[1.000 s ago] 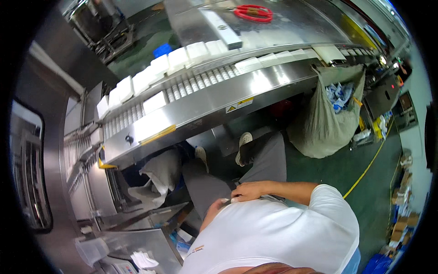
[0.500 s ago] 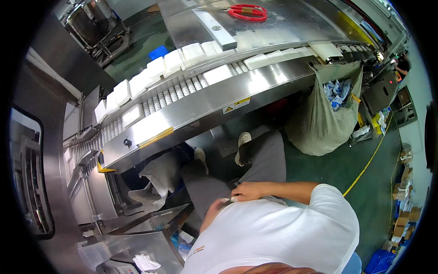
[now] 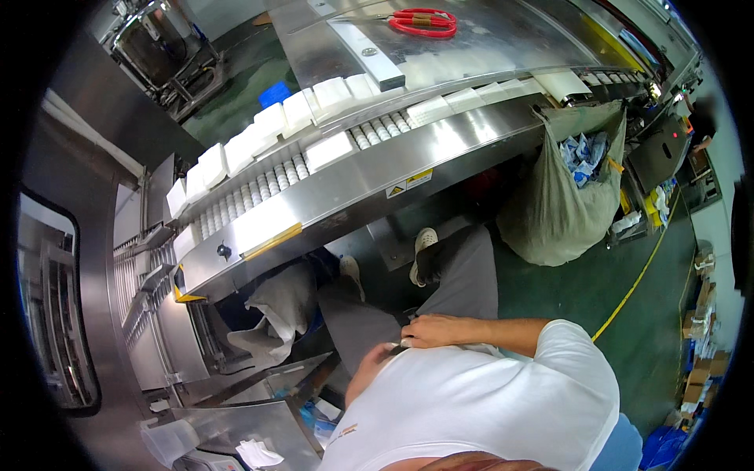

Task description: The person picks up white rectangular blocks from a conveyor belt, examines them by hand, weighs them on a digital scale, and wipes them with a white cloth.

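Observation:
Both my hands rest together at my waist, by the hem of my white shirt (image 3: 479, 392). My right hand (image 3: 430, 330) is closed, its fingers curled at the hem. Close beside it, my left hand (image 3: 378, 357) is also closed and partly covered by the shirt; whatever either pinches is too small to make out. Beyond my knees runs a roller conveyor (image 3: 259, 192) carrying flat white packs (image 3: 330, 151). Along its far side leans a row of similar white packs (image 3: 269, 119). Neither hand touches the conveyor.
A large sack (image 3: 542, 220) of blue-and-white wrappers hangs at the conveyor's right. A red coiled hose (image 3: 424, 23) lies on the steel table (image 3: 487, 51). Under the conveyor's left end sits a pale cloth sack (image 3: 283, 302). Cardboard boxes (image 3: 695, 385) stand far right.
The white packs on the rollers have travelled left along the conveyor. My hands stay together at the waist with hardly any movement. The view has shifted slightly.

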A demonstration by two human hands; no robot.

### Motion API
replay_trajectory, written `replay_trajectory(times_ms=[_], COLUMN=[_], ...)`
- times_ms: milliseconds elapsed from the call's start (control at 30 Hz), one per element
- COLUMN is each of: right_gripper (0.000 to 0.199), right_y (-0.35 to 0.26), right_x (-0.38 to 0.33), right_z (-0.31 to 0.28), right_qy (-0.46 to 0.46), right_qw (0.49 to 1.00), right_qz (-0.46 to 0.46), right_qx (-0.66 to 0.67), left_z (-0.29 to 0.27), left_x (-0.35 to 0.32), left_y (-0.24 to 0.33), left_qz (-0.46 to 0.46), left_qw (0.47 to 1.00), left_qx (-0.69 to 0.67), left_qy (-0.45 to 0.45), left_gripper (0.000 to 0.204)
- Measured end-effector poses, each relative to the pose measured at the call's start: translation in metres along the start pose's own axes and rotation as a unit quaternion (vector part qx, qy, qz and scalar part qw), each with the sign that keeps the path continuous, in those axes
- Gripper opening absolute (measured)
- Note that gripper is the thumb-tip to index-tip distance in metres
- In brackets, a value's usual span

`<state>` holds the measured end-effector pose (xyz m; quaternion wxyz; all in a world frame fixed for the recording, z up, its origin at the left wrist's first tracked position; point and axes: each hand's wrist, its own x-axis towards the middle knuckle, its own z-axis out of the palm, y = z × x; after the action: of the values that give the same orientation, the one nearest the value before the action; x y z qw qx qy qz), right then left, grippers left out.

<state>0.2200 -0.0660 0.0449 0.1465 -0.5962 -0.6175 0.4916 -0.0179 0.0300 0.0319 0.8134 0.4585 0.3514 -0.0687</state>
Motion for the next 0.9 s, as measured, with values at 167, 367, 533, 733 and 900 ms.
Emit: replay_trajectory(times_ms=[167, 367, 533, 733, 900], right_gripper=[0.036, 0.035, 0.036, 0.028, 0.070], right_y=[0.005, 0.004, -0.025, -0.057, 0.051], right_x=[0.003, 0.012, -0.013, -0.056, -0.060], right_z=[0.007, 0.009, -0.047, -0.237, -0.409], right_qy=[0.018, 0.005, -0.039, 0.277, 0.443], right_qw=[1.000, 0.999, 0.995, 0.954, 0.775], right_qz=[-0.009, 0.014, 0.000, -0.112, -0.010], right_qx=[-0.009, -0.050, -0.089, -0.002, -0.449], left_z=[-0.005, -0.005, 0.001, 0.000, -0.007], left_x=[0.006, 0.007, 0.000, -0.015, -0.018], left_y=[-0.010, -0.011, 0.005, 0.016, 0.014], left_qz=[-0.025, -0.006, -0.024, -0.026, 0.043], left_qw=[1.000, 1.000, 0.997, 0.981, 0.968], left_qx=[-0.004, 0.010, 0.072, 0.174, 0.231], left_qy=[0.011, 0.009, 0.025, 0.081, 0.084], left_gripper=[0.031, 0.029, 0.037, 0.051, 0.048])
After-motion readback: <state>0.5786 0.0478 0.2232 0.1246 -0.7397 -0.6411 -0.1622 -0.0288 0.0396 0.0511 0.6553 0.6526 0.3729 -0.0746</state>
